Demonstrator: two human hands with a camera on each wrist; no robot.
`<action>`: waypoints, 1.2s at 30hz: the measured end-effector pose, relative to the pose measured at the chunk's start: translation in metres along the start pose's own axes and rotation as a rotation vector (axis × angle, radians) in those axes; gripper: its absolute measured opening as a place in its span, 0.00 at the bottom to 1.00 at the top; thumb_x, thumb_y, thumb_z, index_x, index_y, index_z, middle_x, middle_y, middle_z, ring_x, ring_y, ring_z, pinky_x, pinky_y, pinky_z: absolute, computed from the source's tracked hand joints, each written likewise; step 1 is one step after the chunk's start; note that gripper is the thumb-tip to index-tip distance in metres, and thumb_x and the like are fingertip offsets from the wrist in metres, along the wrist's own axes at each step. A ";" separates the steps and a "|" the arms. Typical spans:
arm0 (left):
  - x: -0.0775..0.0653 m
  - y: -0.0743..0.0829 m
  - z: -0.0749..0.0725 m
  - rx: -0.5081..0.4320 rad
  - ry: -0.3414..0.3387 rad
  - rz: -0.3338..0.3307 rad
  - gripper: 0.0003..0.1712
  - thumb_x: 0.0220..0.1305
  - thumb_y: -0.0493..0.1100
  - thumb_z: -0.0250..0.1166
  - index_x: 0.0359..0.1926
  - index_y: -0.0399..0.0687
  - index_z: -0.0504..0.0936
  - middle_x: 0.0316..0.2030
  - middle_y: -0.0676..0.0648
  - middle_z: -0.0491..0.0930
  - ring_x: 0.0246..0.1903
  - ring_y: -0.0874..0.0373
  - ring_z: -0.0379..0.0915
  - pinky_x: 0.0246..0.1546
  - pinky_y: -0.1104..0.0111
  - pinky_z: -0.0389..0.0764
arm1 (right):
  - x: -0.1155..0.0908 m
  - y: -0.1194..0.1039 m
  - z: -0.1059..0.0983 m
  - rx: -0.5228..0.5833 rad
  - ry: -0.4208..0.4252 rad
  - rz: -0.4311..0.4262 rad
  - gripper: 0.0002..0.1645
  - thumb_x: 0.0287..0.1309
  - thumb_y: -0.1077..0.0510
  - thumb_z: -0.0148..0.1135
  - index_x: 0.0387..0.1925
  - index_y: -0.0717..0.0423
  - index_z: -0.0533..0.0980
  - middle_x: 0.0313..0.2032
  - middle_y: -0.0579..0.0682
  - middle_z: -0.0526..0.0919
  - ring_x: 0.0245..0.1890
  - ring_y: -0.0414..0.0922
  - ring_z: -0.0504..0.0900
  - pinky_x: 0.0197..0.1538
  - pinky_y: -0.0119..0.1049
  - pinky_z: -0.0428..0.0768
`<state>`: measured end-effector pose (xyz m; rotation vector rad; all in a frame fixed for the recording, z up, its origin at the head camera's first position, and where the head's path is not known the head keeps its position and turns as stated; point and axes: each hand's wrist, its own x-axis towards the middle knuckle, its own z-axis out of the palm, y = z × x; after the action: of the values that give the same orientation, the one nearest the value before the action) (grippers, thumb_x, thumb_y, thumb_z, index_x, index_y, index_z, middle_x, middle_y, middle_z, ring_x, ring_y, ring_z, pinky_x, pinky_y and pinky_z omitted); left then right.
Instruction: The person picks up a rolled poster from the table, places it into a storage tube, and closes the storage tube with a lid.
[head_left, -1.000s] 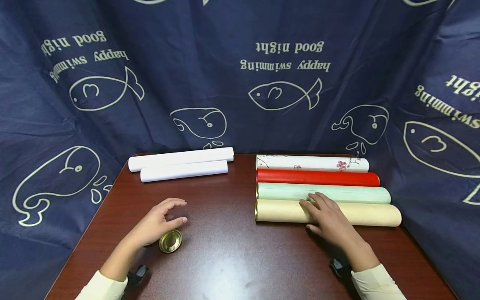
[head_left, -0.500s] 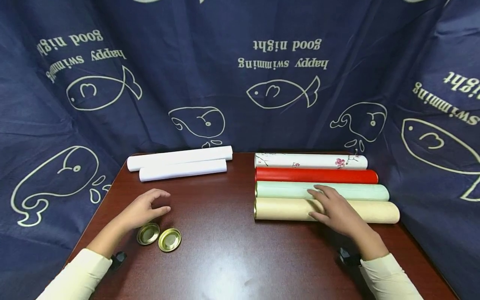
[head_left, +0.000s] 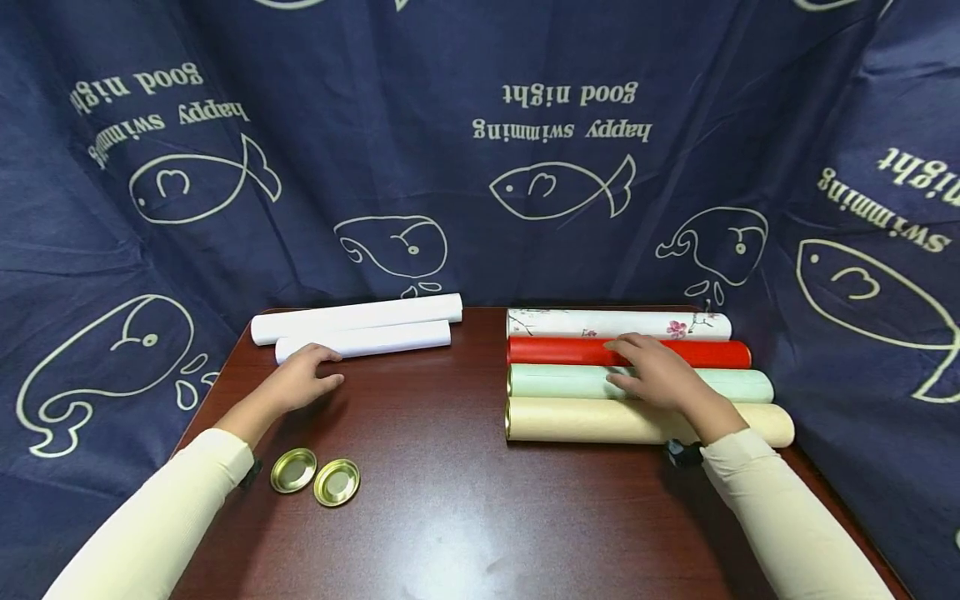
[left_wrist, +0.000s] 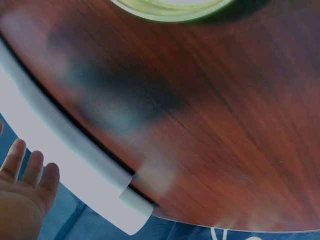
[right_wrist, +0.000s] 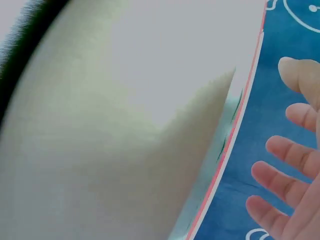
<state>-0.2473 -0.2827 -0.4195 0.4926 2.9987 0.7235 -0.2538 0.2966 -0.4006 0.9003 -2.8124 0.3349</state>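
Note:
My left hand (head_left: 295, 385) is at the left end of the front white paper roll (head_left: 390, 337), fingers loosely bent; contact cannot be told. A second, longer white roll (head_left: 352, 317) lies behind it. In the left wrist view, the left hand (left_wrist: 27, 192) shows spread fingertips by the white rolls. On the right, my right hand (head_left: 663, 377) is over the red tube (head_left: 555, 351) and the mint-green tube (head_left: 555, 382), its fingers relaxed. A beige tube (head_left: 577, 419) lies in front of these and a white flowered tube (head_left: 622, 324) behind. The right wrist view shows the right hand's fingers (right_wrist: 287, 150) apart, holding nothing.
Two round gold lids (head_left: 293, 471) lie on the brown table (head_left: 435, 467) near my left forearm. A navy cloth (head_left: 420, 150) with white fish drawings hangs behind the table and along both sides.
My left hand has moved away from the lids, forward to the white rolls, uncovering the second lid. My right hand has moved forward from the beige tube to above the green and red tubes.

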 end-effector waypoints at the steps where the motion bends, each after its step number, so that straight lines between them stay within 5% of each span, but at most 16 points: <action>1: 0.004 0.000 0.001 0.007 0.010 -0.007 0.20 0.66 0.40 0.65 0.53 0.29 0.78 0.52 0.30 0.75 0.57 0.34 0.69 0.59 0.43 0.68 | 0.004 0.002 0.000 -0.002 -0.009 0.006 0.30 0.57 0.53 0.71 0.58 0.64 0.76 0.53 0.64 0.77 0.52 0.62 0.76 0.57 0.58 0.73; 10: 0.030 0.000 0.013 0.051 0.038 -0.086 0.22 0.66 0.41 0.63 0.56 0.31 0.78 0.56 0.29 0.71 0.58 0.32 0.66 0.61 0.43 0.65 | 0.029 0.012 0.006 0.039 -0.069 0.093 0.28 0.58 0.54 0.69 0.57 0.62 0.76 0.52 0.63 0.78 0.51 0.61 0.75 0.55 0.57 0.73; 16: 0.041 0.001 0.019 0.068 0.138 -0.040 0.21 0.65 0.40 0.64 0.56 0.32 0.78 0.58 0.29 0.71 0.60 0.30 0.64 0.63 0.42 0.63 | 0.040 0.017 0.013 0.072 -0.121 0.119 0.28 0.61 0.53 0.67 0.58 0.64 0.75 0.54 0.66 0.77 0.55 0.64 0.73 0.60 0.59 0.69; 23: 0.057 0.004 0.033 0.123 0.080 -0.088 0.30 0.67 0.44 0.62 0.67 0.36 0.71 0.68 0.27 0.60 0.70 0.28 0.49 0.66 0.33 0.48 | 0.048 0.020 0.013 0.085 -0.138 0.157 0.26 0.61 0.54 0.66 0.57 0.64 0.76 0.53 0.67 0.77 0.54 0.66 0.73 0.61 0.60 0.68; 36: 0.058 0.008 0.042 0.205 0.085 -0.122 0.30 0.69 0.50 0.62 0.65 0.38 0.72 0.59 0.30 0.70 0.61 0.31 0.62 0.62 0.38 0.58 | 0.065 0.019 0.012 0.091 -0.253 0.164 0.27 0.60 0.53 0.66 0.56 0.65 0.76 0.50 0.67 0.78 0.51 0.66 0.76 0.58 0.60 0.70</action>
<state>-0.2968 -0.2396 -0.4508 0.2863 3.1662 0.4426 -0.3184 0.2732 -0.4008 0.7810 -3.1374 0.4002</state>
